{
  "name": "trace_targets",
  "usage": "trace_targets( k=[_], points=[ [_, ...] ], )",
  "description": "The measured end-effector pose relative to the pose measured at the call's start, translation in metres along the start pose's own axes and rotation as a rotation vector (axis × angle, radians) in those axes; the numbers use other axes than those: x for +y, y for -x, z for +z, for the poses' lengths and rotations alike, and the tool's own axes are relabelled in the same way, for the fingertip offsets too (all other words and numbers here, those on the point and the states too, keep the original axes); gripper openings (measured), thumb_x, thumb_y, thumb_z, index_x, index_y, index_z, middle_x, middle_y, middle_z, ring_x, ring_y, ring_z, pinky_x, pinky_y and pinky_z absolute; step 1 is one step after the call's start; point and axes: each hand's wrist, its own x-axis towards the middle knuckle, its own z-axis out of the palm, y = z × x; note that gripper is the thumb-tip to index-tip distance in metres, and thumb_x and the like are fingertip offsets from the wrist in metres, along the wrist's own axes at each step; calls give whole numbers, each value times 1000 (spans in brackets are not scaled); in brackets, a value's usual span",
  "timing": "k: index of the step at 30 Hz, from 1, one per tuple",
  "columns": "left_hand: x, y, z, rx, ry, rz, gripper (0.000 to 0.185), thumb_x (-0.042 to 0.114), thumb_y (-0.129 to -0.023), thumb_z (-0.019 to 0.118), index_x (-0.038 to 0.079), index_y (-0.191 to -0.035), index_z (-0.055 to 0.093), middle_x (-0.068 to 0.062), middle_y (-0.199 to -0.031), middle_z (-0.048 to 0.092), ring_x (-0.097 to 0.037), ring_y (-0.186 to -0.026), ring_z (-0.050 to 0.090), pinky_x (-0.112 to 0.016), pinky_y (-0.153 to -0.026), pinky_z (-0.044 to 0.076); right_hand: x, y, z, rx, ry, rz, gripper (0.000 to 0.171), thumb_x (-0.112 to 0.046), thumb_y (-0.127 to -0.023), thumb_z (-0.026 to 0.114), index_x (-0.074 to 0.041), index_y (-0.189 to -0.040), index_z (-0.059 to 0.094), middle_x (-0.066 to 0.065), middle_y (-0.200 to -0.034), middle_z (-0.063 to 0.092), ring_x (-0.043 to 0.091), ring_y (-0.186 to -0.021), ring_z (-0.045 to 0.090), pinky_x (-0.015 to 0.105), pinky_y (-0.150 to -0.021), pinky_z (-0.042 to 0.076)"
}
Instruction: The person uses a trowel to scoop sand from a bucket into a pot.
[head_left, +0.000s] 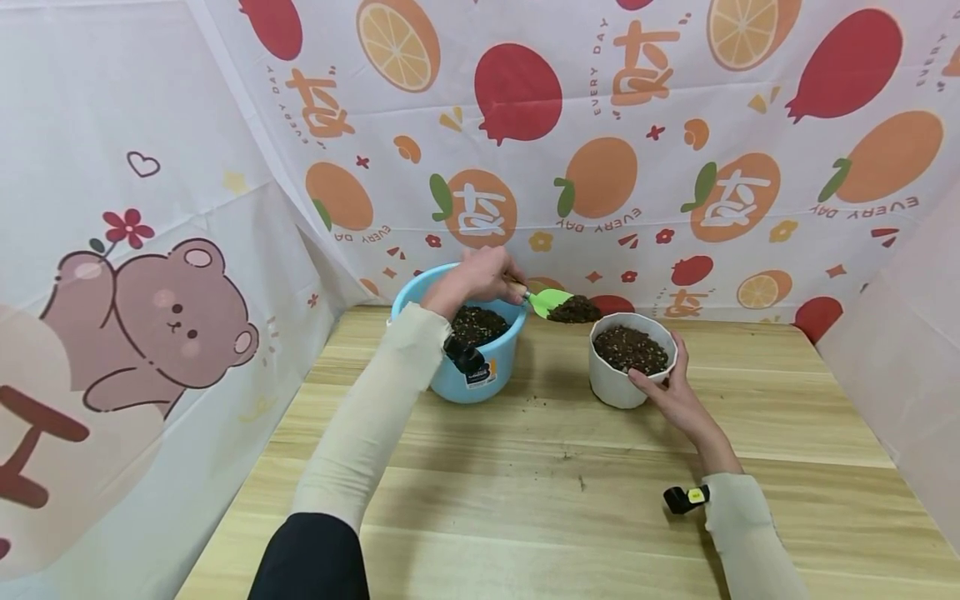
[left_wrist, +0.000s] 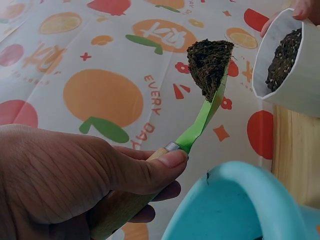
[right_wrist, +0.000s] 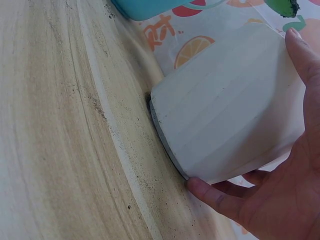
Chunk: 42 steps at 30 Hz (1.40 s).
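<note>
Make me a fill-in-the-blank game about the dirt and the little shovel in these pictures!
1. The left hand holds a small green trowel loaded with ____.
2. The right hand holds the side of the ____ pot.
3. The bucket beside the pot is colored ____.
4. The pot and bucket both stand on a ____ table.

Missing words: soil; white; blue; wooden
</note>
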Motion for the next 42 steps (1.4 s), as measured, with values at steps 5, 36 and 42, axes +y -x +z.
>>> trace_targets(
  k=[5, 36, 42],
  points=[
    [5, -6, 4, -12, -18, 5, 29, 27, -89, 79, 17, -116, 78, -1, -110, 79, -21, -99, 59, -50, -105, 28, -1, 2, 1, 2, -7, -2, 97, -28, -100, 63, -46, -154, -16, 12, -168, -1, 39, -156, 7, 66, -121, 18],
    [29, -29, 31, -58, 24, 29, 26, 27, -91, 77, 20, -116, 78, 2, -114, 78, -20, -102, 62, -55, -114, 21, -2, 3, 0, -8, -18, 1, 97, -28, -100, 62, -48, -154, -17, 11, -168, -4, 40, -157, 6, 66, -120, 22],
    [32, -33, 38, -47, 37, 26, 23, 24, -91, 77, 18, -114, 79, 2, -110, 79, -21, -109, 65, -65, -122, 9, -1, 3, -1, -14, -14, 8, 97, -29, -101, 61, -48, -153, -19, 11, -168, -5, 41, -157, 5, 66, -119, 22]
  ],
)
